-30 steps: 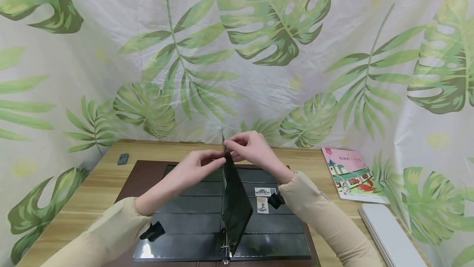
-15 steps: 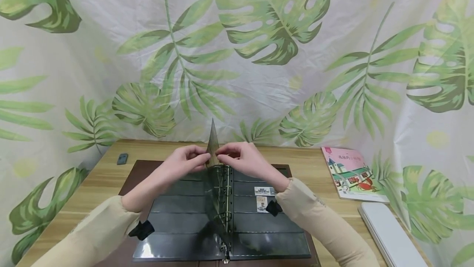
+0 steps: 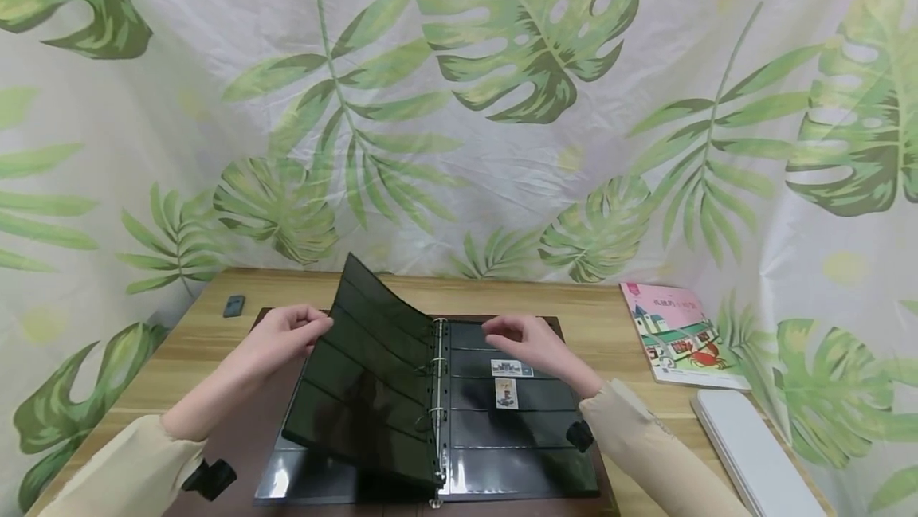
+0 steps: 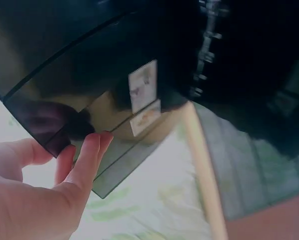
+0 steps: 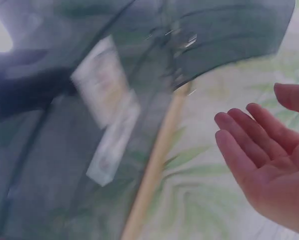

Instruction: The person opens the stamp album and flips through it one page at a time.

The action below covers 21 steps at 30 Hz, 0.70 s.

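An open ring-binder stamp album with black pocket pages lies on the table. My left hand [image 3: 290,334] pinches the outer edge of a lifted black page [image 3: 373,374], which stands tilted over the left side. In the left wrist view, two stamps [image 4: 143,87] show in that page's pockets. Above the right page [image 3: 531,461] hovers my right hand [image 3: 534,346], holding nothing, fingers loosely bent. Two stamps sit in the right page's pockets, a wide one [image 3: 508,368] and an upright one [image 3: 506,393]. The right wrist view is blurred. Metal rings [image 3: 439,389] run down the spine.
A pink picture book [image 3: 684,334] lies at the right of the wooden table [image 3: 179,342]. In front of it is a white flat case [image 3: 753,453]. A small dark object [image 3: 233,306] sits at the back left. A leaf-patterned curtain [image 3: 459,142] hangs behind.
The page has swung from upright at the spine toward the left. My left hand moved left with it; my right hand left the page and moved right.
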Each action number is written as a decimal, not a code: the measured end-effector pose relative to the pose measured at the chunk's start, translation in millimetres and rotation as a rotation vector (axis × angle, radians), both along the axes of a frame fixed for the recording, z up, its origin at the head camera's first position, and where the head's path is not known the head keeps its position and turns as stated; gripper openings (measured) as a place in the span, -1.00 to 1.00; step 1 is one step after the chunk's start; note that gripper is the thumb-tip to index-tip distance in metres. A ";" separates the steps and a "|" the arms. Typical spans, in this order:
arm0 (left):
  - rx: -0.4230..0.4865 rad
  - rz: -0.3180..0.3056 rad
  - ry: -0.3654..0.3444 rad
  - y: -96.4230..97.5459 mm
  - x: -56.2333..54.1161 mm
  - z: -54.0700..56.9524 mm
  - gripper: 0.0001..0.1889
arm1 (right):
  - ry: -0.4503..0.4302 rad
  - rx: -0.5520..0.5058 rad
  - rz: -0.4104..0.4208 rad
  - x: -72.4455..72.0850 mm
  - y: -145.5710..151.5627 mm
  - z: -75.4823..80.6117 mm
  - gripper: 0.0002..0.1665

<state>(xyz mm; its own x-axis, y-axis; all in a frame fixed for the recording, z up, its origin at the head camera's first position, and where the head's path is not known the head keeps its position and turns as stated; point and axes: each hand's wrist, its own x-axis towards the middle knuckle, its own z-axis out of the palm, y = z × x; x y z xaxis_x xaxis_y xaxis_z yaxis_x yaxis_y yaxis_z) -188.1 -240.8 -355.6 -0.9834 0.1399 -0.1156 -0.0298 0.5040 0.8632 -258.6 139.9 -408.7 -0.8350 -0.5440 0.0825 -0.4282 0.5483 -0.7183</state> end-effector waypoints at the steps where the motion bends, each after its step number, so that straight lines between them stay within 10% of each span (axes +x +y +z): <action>1: 0.013 0.006 -0.014 -5.2 1.7 -4.1 -0.65 | 0.010 0.005 -0.004 -1.6 5.9 -6.1 -0.60; 21: 0.067 0.081 -0.217 -62.6 9.0 -97.7 -0.48 | 0.127 0.262 -0.026 -32.8 81.1 -78.2 -0.15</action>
<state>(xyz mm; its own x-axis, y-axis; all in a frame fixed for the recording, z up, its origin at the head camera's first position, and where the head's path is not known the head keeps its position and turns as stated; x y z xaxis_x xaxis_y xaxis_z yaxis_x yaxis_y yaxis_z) -179.1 -303.4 -453.3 -0.9449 0.0760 -0.3184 -0.2561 0.4345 0.8635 -291.4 221.0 -486.8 -0.8407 -0.5394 0.0471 -0.4894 0.7198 -0.4923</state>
